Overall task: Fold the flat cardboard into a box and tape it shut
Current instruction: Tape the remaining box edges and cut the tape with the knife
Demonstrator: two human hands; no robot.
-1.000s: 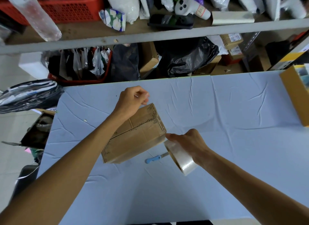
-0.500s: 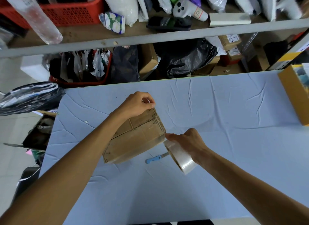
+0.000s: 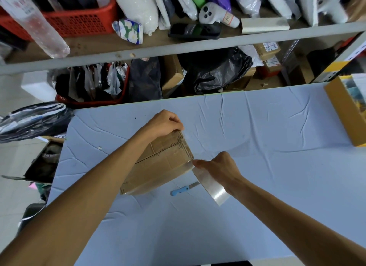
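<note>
A folded brown cardboard box (image 3: pixel 160 164) lies on the pale blue table (image 3: pixel 277 147), its flap seam facing up. My left hand (image 3: pixel 164 124) rests curled on the box's far corner, pinching the clear tape end against it. My right hand (image 3: pixel 219 166) grips a roll of clear tape (image 3: pixel 213 187) at the box's right near corner. A strip of tape runs along the box's right edge between the two hands.
A small blue-handled knife (image 3: pixel 183 189) lies on the table just in front of the box. A yellow-brown box (image 3: pixel 348 113) sits at the table's right edge. Cluttered shelves (image 3: pixel 178 46) stand behind the table. Black bags and an open carton sit on the floor at the left.
My left hand has slid down onto the box's far corner, pressing the tape end. The right hand holds the roll in nearly the same place.
</note>
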